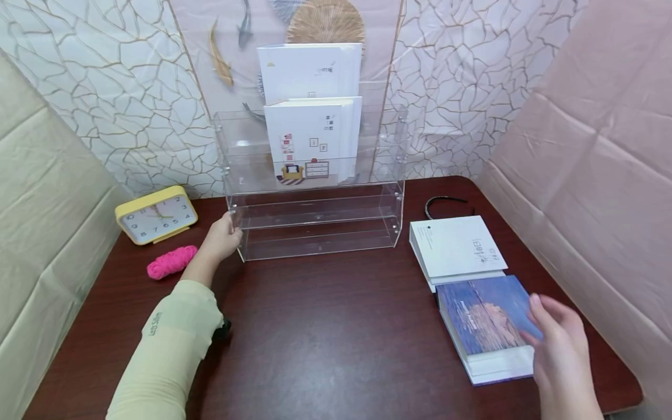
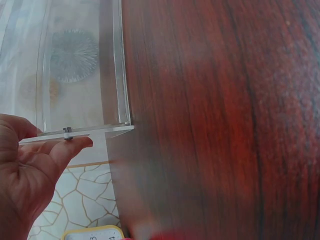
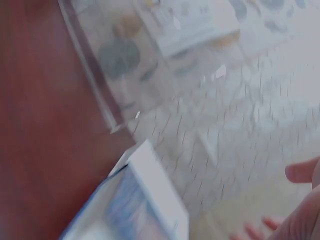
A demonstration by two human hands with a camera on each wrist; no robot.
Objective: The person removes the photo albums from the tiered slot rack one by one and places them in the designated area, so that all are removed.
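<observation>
My left hand [image 1: 220, 238] grips the left side panel of a clear acrylic rack [image 1: 317, 245]; in the left wrist view, the thumb and fingers lie on opposite faces of the panel [image 2: 77, 135]. Two white books stand in the rack's tiers, a front one [image 1: 307, 131] with a furniture drawing and a rear one [image 1: 294, 73]. At the right, my right hand [image 1: 564, 344] hovers by a book with a blue and pink cover [image 1: 493, 309], thumb and fingers apart, holding nothing. The right wrist view is blurred; there the hand is apart from the blue book [image 3: 132, 207].
A white book [image 1: 459, 248] lies just behind the blue one, with a thin black curved band [image 1: 441, 199] beyond it. At the left are a yellow clock [image 1: 157, 216] and a pink yarn skein [image 1: 170, 261]. Fabric walls enclose the dark wooden table [image 1: 336, 338].
</observation>
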